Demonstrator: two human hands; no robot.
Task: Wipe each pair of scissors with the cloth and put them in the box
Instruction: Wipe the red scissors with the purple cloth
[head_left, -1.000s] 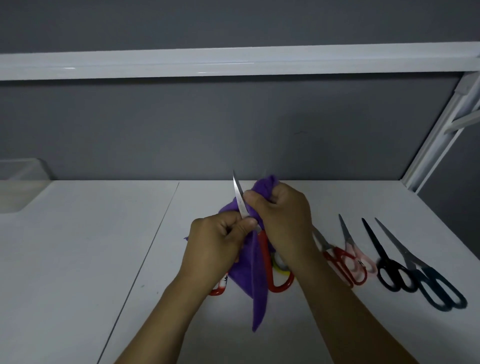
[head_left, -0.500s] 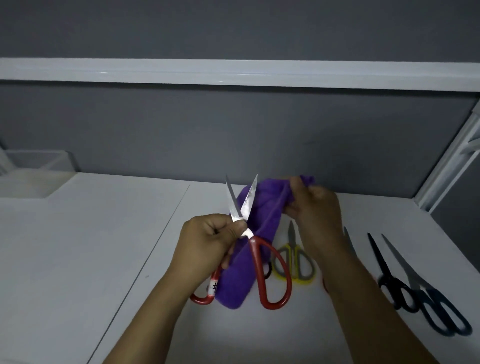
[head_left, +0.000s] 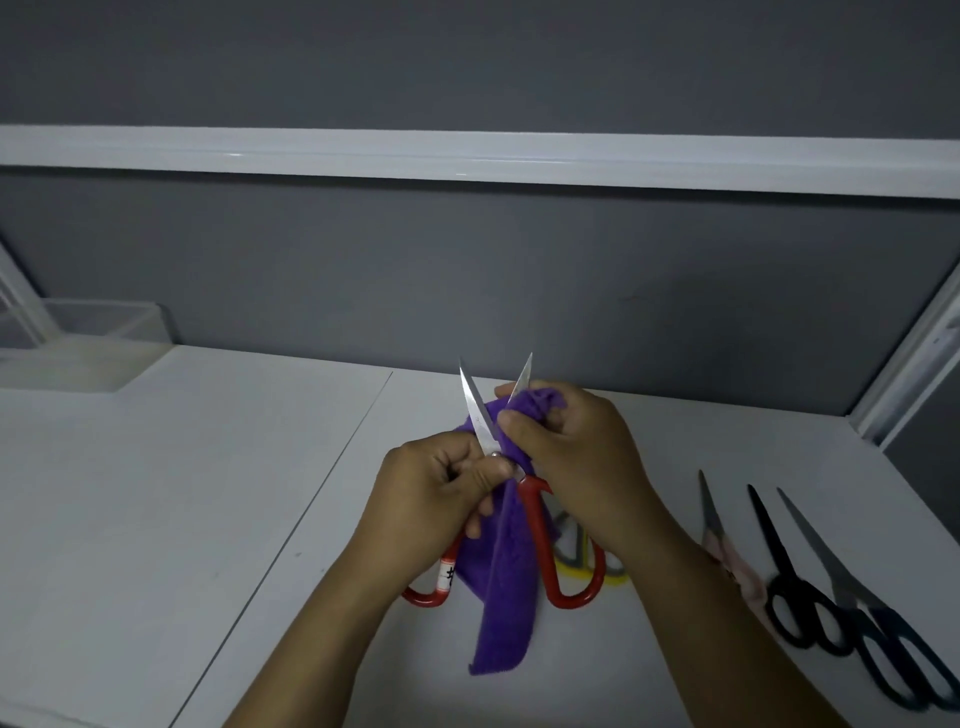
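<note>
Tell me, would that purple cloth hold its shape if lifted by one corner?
Probably not: the purple cloth hangs limp below the right hand, so it seems floppy. Its fuzzy surface likely grips rather than slips.

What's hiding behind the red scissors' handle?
There are yellow-handled scissors; only part of their loops shows. The right hand and its forearm cover their blades.

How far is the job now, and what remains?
Done: no scissors show in the box. In hand: the left hand holds the red scissors open; the right hand presses the cloth on a blade. Left: yellow scissors, pink scissors, black scissors and blue scissors lie on the table.
</note>
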